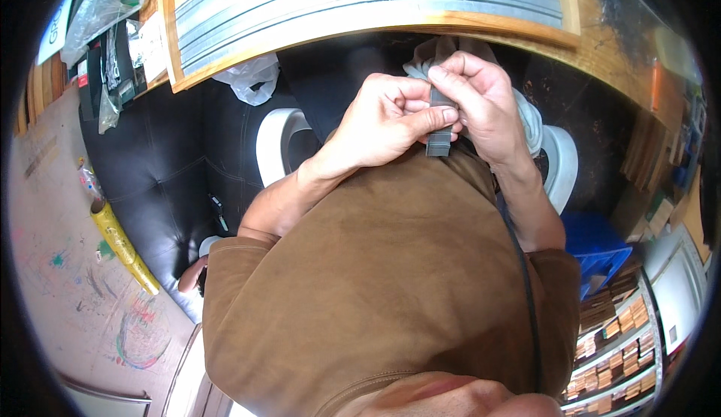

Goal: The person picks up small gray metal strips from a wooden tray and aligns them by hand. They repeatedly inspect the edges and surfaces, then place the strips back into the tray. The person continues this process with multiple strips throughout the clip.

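Grey strip pinched by left hand, right hand.

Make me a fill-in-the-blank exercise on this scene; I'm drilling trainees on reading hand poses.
1. Both hands hold a small grey ____ strip.
2. The left hand pinches the strip with its ____ on top.
3. A pale ____ shows behind the right hand.
4. The person wears a ____ shirt.

Missing words: metal; thumb; cloth; brown
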